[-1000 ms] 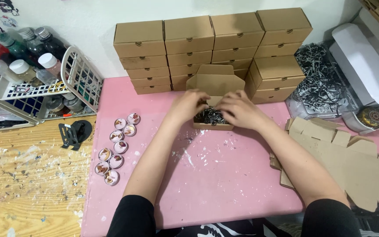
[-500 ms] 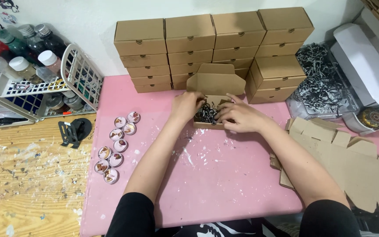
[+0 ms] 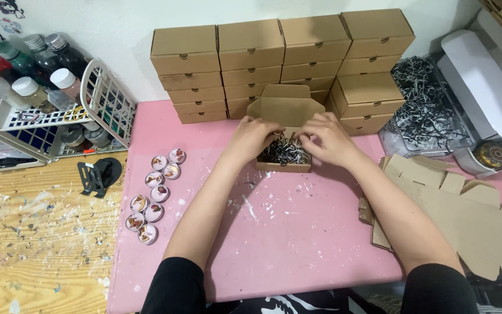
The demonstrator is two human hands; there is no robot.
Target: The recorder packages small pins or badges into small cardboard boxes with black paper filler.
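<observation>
A small open cardboard box (image 3: 284, 166) stands on the pink mat (image 3: 286, 232), its lid flap raised at the back. Shredded black and white paper (image 3: 286, 152) fills it. My left hand (image 3: 254, 136) rests on the box's left rim, fingers curled into the shreds. My right hand (image 3: 326, 138) is at the right rim, fingertips pressed into the same paper. What the fingers pinch is hidden. A cluster of several small round badges (image 3: 153, 195) lies on the mat to the left.
Stacks of closed cardboard boxes (image 3: 280, 64) line the wall behind. Flat unfolded box blanks (image 3: 466, 215) lie at the right. A clear tub of shredded paper (image 3: 425, 110) sits beyond them. A white wire basket of bottles (image 3: 47, 110) and a black clip (image 3: 97, 174) are at the left.
Both hands have closed in over the box's middle, fingers working in the shredded paper. The box has stayed in place.
</observation>
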